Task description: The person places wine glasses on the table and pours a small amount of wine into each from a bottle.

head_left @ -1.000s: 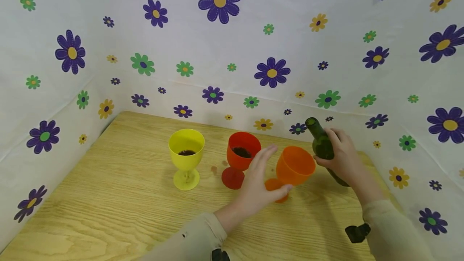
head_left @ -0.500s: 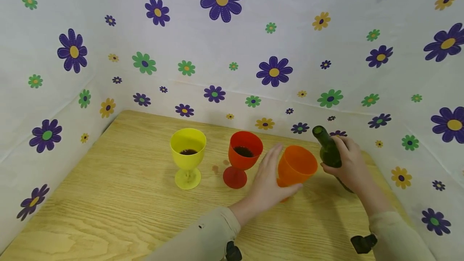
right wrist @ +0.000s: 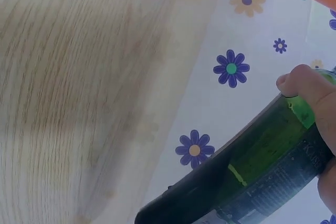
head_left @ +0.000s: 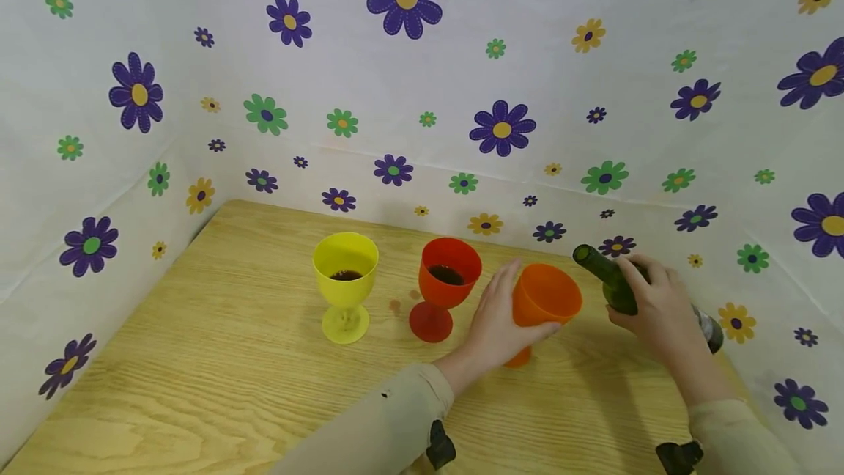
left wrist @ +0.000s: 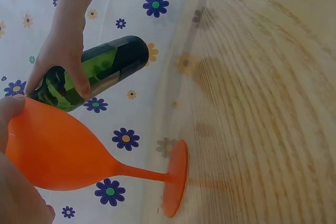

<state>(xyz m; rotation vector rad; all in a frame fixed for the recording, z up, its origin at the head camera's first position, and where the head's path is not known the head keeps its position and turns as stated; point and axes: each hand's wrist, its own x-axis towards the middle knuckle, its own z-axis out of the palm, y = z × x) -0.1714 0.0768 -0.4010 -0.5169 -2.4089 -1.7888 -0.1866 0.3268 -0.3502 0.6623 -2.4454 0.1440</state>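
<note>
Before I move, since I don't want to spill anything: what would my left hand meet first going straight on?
The orange cup, which your left hand is holding. Past it, probably the bottle or the flowered cloth; depth is unclear.

Orange goblet (head_left: 547, 292) hidden (partly), label print (right wrist: 268, 198) blurred

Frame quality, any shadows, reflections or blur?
Head: light looks soft and even, with a long shadow on the wooden table; left wrist: wood mirrors wall flowers and, faintly, the orange goblet; right wrist: broad dim shadow, and small print on the green bottle is too soft to read.
</note>
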